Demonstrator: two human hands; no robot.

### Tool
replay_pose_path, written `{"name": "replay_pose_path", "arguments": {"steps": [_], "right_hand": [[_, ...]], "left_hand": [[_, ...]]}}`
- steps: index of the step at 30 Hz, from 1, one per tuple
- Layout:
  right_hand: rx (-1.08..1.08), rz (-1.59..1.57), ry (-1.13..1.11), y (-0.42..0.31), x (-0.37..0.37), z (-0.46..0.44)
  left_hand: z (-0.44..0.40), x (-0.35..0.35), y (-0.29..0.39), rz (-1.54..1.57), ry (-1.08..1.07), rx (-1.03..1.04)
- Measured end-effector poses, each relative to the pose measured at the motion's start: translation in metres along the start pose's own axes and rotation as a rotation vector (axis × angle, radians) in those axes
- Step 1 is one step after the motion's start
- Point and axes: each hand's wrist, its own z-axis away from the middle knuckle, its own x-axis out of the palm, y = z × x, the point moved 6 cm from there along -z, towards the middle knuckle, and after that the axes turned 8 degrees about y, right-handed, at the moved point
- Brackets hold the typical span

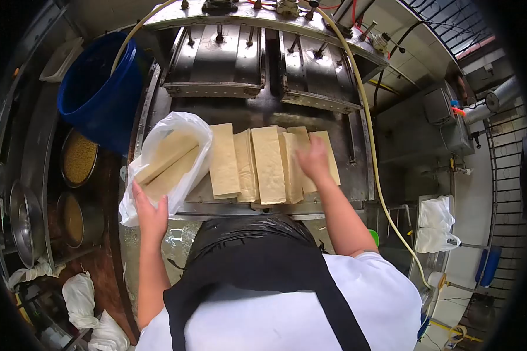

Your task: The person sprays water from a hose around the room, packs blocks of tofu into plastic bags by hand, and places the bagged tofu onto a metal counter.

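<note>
The left hand (150,212), fingers partly spread, grips the lower edge of a white plastic bag (202,153) holding long pale-yellow blocks (173,158), at ten o'clock on the metal table (216,109). The right hand (314,161), half curled and blurred, touches the upright row of pale-yellow rectangular slabs (268,167) between twelve and two o'clock; its exact grip cannot be told.

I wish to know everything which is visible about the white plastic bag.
The white plastic bag looks thin, wrinkled and slightly translucent. It lies at the left of the metal table, its near end reaching past the corner. Its mouth is wide open, showing two long pale blocks inside. The left hand holds its near end.
</note>
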Motion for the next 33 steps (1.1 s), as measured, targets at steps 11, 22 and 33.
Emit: {"name": "replay_pose_path", "arguments": {"steps": [11, 22, 33], "right_hand": [[0.599, 0.112, -0.448, 0.130, -0.004, 0.025], [0.629, -0.562, -0.372, 0.140, -0.019, 0.017], [0.343, -1.705, -0.255, -0.188, -0.103, -0.037]], "left_hand": [[-0.001, 0.011, 0.076, 0.251, -0.054, -0.092], [0.013, 0.016, 0.107, 0.154, -0.062, 0.051], [0.021, 0.026, 0.131, 1.054, -0.250, -0.317]]}}
